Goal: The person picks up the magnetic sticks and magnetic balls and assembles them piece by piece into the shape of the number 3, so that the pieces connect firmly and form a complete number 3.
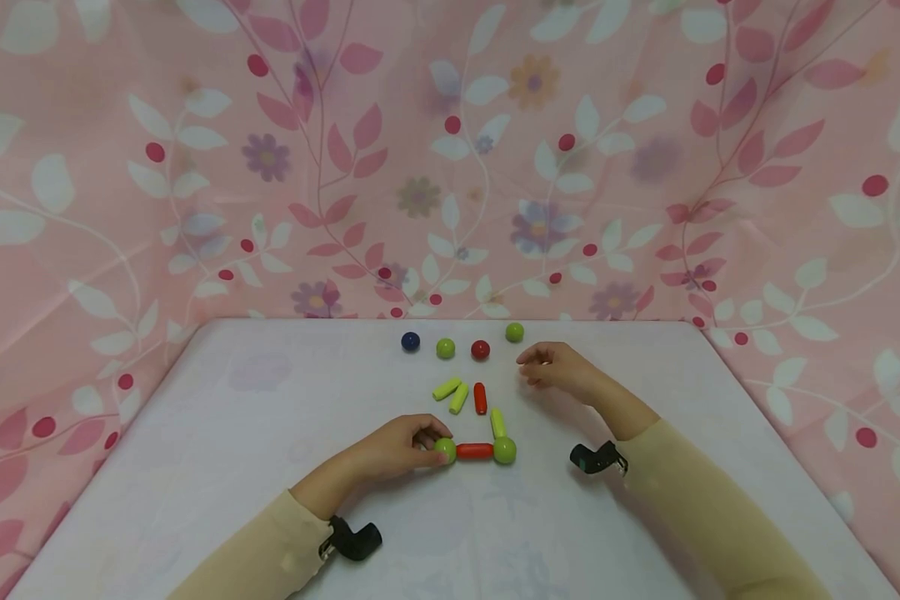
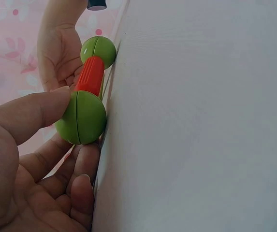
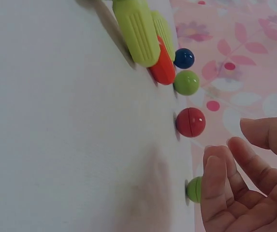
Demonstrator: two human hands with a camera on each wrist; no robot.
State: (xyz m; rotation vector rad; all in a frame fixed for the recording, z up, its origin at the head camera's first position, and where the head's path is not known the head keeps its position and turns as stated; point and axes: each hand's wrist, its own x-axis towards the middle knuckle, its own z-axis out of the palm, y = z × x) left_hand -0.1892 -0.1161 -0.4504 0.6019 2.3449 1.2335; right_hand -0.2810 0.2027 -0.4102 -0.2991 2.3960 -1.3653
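My left hand (image 1: 390,446) pinches a green ball (image 2: 82,118) between thumb and fingers. A red ribbed rod (image 1: 475,451) joins it to a second green ball (image 1: 505,450). From that second ball a yellow-green rod (image 1: 498,422) points away toward the back. This joined piece lies on the table. My right hand (image 1: 562,371) holds nothing and hovers with loosely bent fingers, thumb apart. Closest to it are a loose green ball (image 1: 514,332) and a red ball (image 3: 191,122). In the right wrist view its fingers partly cover that loose green ball.
At the back of the white table (image 1: 270,467) also sit a dark blue ball (image 1: 411,342) and another green ball (image 1: 446,348). Before them lie a loose red rod (image 1: 481,398) and two yellow-green rods (image 1: 458,398). A pink floral cloth (image 1: 450,167) stands behind.
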